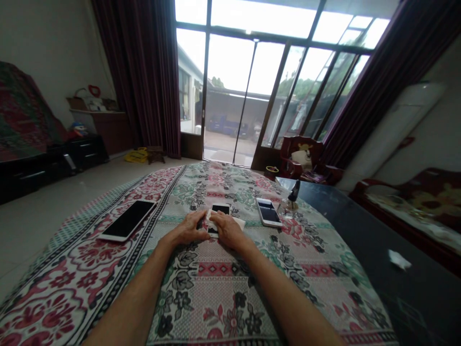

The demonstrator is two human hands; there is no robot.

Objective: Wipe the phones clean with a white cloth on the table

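A small white-edged smartphone [221,208] lies face up on the patterned tablecloth [230,274], partly covered by my hands. My left hand [189,228] grips its left edge, with the thumb along the near end. Pressed onto the screen, a white tissue [239,222] is under the fingers of my right hand [228,231]. To the left rests a large white tablet [128,220] with a dark screen. On the right lies another white phone [269,212], also dark, and beside it stands a clear bottle [288,208] with a black top [294,191].
Right of the cloth, a dark tabletop [360,250] carries a crumpled white tissue [399,259]. Beyond stand a wooden chair [301,156] and glass doors [230,101]. A dark low cabinet [86,151] is at the far left.
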